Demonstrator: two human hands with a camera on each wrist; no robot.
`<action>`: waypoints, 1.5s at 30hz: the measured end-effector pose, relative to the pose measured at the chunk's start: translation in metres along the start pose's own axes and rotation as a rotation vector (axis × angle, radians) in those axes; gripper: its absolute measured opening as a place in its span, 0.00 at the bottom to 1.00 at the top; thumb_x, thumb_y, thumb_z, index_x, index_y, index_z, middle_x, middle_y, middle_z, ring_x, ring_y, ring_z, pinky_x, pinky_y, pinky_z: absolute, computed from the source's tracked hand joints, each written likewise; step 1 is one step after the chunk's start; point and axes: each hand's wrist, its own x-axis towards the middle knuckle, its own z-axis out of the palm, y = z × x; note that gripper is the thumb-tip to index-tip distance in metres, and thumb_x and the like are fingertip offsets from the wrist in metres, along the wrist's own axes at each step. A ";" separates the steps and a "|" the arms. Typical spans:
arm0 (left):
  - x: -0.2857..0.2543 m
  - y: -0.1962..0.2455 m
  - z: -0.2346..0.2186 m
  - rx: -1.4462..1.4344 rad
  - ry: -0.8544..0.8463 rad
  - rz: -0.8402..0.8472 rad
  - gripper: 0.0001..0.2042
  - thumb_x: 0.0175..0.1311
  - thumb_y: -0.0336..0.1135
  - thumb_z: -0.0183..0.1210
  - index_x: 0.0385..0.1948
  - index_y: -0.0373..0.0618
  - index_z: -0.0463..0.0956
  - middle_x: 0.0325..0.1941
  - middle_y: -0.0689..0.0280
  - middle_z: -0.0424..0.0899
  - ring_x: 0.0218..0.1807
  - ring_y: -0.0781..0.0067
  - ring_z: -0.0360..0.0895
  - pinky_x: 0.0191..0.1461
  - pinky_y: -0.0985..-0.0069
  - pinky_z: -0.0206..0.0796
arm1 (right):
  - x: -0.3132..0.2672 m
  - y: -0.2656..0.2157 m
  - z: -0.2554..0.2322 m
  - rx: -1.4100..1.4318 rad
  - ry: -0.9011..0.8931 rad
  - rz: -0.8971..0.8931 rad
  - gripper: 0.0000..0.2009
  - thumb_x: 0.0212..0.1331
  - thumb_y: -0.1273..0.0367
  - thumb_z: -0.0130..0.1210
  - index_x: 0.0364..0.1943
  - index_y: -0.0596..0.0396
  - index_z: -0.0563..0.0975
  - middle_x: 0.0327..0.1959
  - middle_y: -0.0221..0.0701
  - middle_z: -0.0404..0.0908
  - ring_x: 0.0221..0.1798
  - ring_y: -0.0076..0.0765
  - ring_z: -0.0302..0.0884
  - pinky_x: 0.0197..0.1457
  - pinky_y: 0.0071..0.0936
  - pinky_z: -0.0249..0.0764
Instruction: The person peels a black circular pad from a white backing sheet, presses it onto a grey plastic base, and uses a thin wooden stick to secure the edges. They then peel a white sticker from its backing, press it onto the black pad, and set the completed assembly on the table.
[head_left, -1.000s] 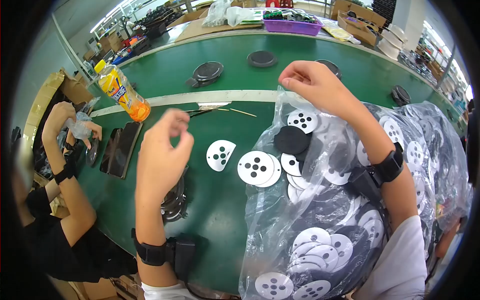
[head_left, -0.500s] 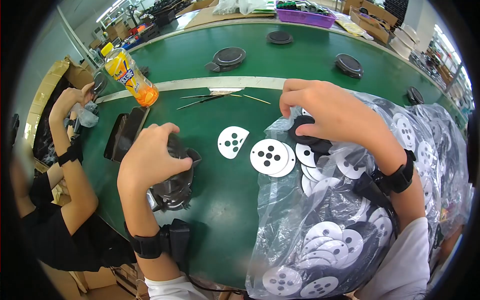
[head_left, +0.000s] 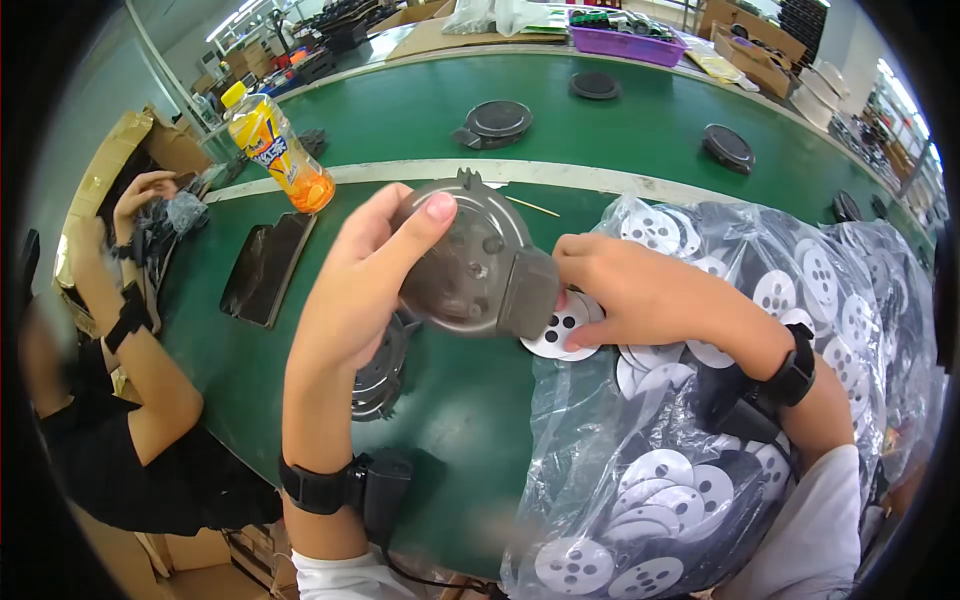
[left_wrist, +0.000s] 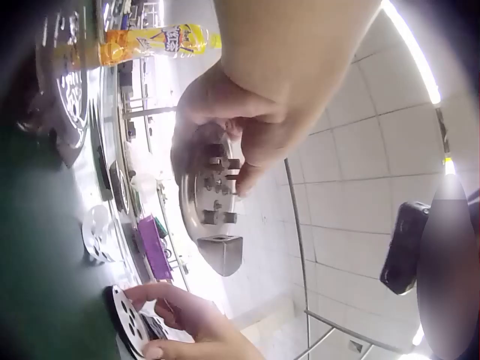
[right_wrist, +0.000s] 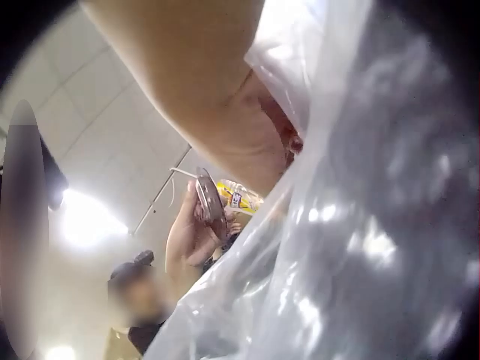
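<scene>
My left hand (head_left: pixel 345 290) grips a round, smoky translucent plastic housing (head_left: pixel 465 265) with a boxy tab, thumb on its face, raised over the green table. In the left wrist view, small posts stand out on the housing (left_wrist: pixel 219 180). Close to its right, my right hand (head_left: pixel 650 300) pinches a white disc with black dots (head_left: pixel 552 338) by its edges, low at the table. The left wrist view shows a dark layer under this white disc (left_wrist: pixel 129 321). Another clear housing (head_left: pixel 380 375) lies below my left wrist. A bent white disc (left_wrist: pixel 96 234) lies beyond, hidden in the head view.
A clear plastic bag (head_left: pixel 570 470) with many white discs covers the right side. At left are a phone (head_left: pixel 265 270), a drink bottle (head_left: pixel 280 155) and another person's hands. Dark round parts (head_left: pixel 498 122) sit on the green surface behind the pale strip. A thin stick (head_left: pixel 533 206) lies near that strip.
My left hand has picked up a housing from the table and brought it up to the right. My right hand has moved down and left from the black discs onto a white disc.
</scene>
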 end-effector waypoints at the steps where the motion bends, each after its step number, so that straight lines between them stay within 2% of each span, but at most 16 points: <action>1: -0.001 0.000 -0.001 -0.003 -0.003 0.006 0.10 0.55 0.36 0.58 0.29 0.42 0.67 0.31 0.70 0.73 0.33 0.84 0.68 0.35 0.84 0.61 | 0.001 0.001 0.000 0.048 -0.006 0.008 0.20 0.39 0.69 0.64 0.39 0.59 0.71 0.35 0.41 0.72 0.44 0.46 0.70 0.45 0.37 0.67; 4: -0.001 -0.005 -0.005 -0.121 -0.351 0.024 0.12 0.45 0.33 0.54 0.32 0.44 0.64 0.29 0.65 0.69 0.33 0.73 0.68 0.43 0.78 0.64 | 0.006 0.004 -0.009 0.344 -0.039 0.074 0.20 0.40 0.72 0.63 0.39 0.62 0.70 0.27 0.35 0.72 0.31 0.34 0.71 0.36 0.28 0.67; 6: -0.001 -0.002 -0.002 -0.089 -0.366 0.084 0.12 0.45 0.33 0.54 0.31 0.44 0.62 0.28 0.65 0.67 0.33 0.74 0.66 0.42 0.78 0.62 | 0.006 0.001 -0.022 0.577 -0.074 0.115 0.15 0.45 0.72 0.60 0.38 0.65 0.72 0.21 0.26 0.71 0.26 0.20 0.66 0.30 0.21 0.64; 12: 0.002 -0.004 0.002 -0.218 -0.363 0.352 0.13 0.46 0.45 0.43 0.13 0.46 0.59 0.20 0.66 0.61 0.29 0.71 0.59 0.42 0.74 0.54 | -0.002 -0.013 -0.057 1.026 0.292 0.010 0.12 0.52 0.65 0.60 0.35 0.59 0.77 0.23 0.19 0.74 0.24 0.08 0.61 0.25 0.11 0.56; 13: -0.001 -0.009 0.011 -0.486 -0.364 0.350 0.16 0.52 0.45 0.38 0.12 0.43 0.59 0.17 0.64 0.60 0.27 0.70 0.58 0.36 0.74 0.53 | -0.003 -0.017 -0.057 1.029 0.336 -0.011 0.11 0.51 0.66 0.60 0.34 0.59 0.77 0.24 0.19 0.74 0.24 0.09 0.62 0.25 0.11 0.57; 15: -0.010 -0.003 0.017 -0.701 -0.468 0.060 0.20 0.57 0.47 0.35 0.11 0.44 0.57 0.15 0.66 0.58 0.23 0.71 0.56 0.32 0.74 0.53 | -0.002 -0.026 -0.052 1.079 0.329 -0.089 0.10 0.50 0.68 0.61 0.33 0.60 0.77 0.24 0.20 0.75 0.26 0.09 0.65 0.28 0.11 0.61; 19: -0.024 -0.009 0.030 -0.650 -0.483 -0.127 0.20 0.61 0.50 0.44 0.31 0.37 0.68 0.16 0.71 0.59 0.21 0.80 0.56 0.27 0.80 0.50 | -0.011 -0.048 -0.056 0.790 0.309 -0.001 0.10 0.48 0.71 0.61 0.29 0.62 0.74 0.23 0.22 0.73 0.25 0.11 0.63 0.27 0.12 0.61; 20: -0.024 -0.012 0.030 -0.651 -0.482 -0.130 0.20 0.61 0.50 0.44 0.31 0.37 0.68 0.16 0.71 0.59 0.21 0.80 0.56 0.27 0.80 0.50 | -0.012 -0.049 -0.055 0.792 0.308 0.001 0.10 0.48 0.71 0.61 0.29 0.62 0.74 0.23 0.22 0.73 0.25 0.11 0.63 0.27 0.12 0.61; 22: -0.023 -0.017 0.030 -0.460 -0.542 0.151 0.20 0.59 0.48 0.49 0.37 0.35 0.70 0.20 0.71 0.65 0.22 0.83 0.57 0.25 0.82 0.49 | -0.012 -0.052 -0.052 0.780 0.363 -0.028 0.12 0.43 0.74 0.65 0.31 0.60 0.74 0.27 0.21 0.73 0.25 0.05 0.60 0.25 0.06 0.52; 23: -0.026 -0.013 0.031 -0.460 -0.540 0.148 0.20 0.59 0.48 0.49 0.37 0.35 0.70 0.20 0.71 0.65 0.22 0.83 0.57 0.25 0.82 0.49 | -0.013 -0.054 -0.052 0.783 0.362 -0.027 0.12 0.43 0.74 0.65 0.31 0.60 0.74 0.27 0.21 0.73 0.25 0.05 0.60 0.25 0.06 0.52; 25: -0.032 0.000 0.035 -0.240 -0.276 0.009 0.17 0.58 0.43 0.52 0.39 0.36 0.70 0.25 0.69 0.71 0.25 0.85 0.62 0.25 0.85 0.51 | -0.013 -0.058 -0.050 0.790 0.402 -0.030 0.11 0.46 0.74 0.62 0.32 0.62 0.74 0.27 0.22 0.74 0.26 0.09 0.62 0.26 0.09 0.57; 26: -0.026 -0.001 0.025 -0.330 -0.425 0.014 0.17 0.57 0.41 0.53 0.40 0.36 0.71 0.29 0.67 0.75 0.27 0.84 0.67 0.28 0.87 0.56 | -0.013 -0.054 -0.051 0.531 0.451 -0.125 0.09 0.54 0.71 0.54 0.34 0.64 0.74 0.27 0.25 0.74 0.25 0.16 0.65 0.28 0.13 0.62; 30: -0.034 0.001 0.029 -0.307 -0.331 0.054 0.16 0.57 0.40 0.53 0.40 0.36 0.72 0.31 0.66 0.77 0.30 0.82 0.70 0.30 0.87 0.58 | -0.014 -0.044 -0.056 0.401 0.549 -0.378 0.12 0.59 0.70 0.39 0.33 0.65 0.73 0.23 0.31 0.73 0.23 0.24 0.67 0.28 0.18 0.64; 32: -0.044 0.008 0.033 -0.236 -0.131 0.098 0.15 0.57 0.38 0.54 0.39 0.35 0.73 0.32 0.66 0.77 0.31 0.82 0.71 0.32 0.86 0.60 | -0.020 -0.053 -0.066 0.283 0.495 -0.348 0.12 0.59 0.70 0.39 0.32 0.64 0.73 0.22 0.31 0.72 0.22 0.24 0.67 0.27 0.19 0.64; 36: -0.046 0.006 0.033 -0.184 -0.121 0.318 0.14 0.57 0.36 0.54 0.38 0.33 0.73 0.34 0.64 0.79 0.34 0.81 0.72 0.36 0.84 0.63 | -0.020 -0.058 -0.068 0.105 0.512 -0.366 0.07 0.55 0.75 0.43 0.31 0.63 0.74 0.19 0.33 0.70 0.19 0.28 0.67 0.24 0.22 0.63; 45: -0.047 0.005 0.031 -0.005 -0.027 0.481 0.09 0.55 0.32 0.55 0.29 0.32 0.75 0.26 0.66 0.78 0.27 0.82 0.69 0.31 0.83 0.60 | -0.021 -0.061 -0.067 0.031 0.615 -0.396 0.06 0.48 0.80 0.49 0.31 0.62 0.76 0.21 0.33 0.75 0.22 0.31 0.72 0.25 0.22 0.66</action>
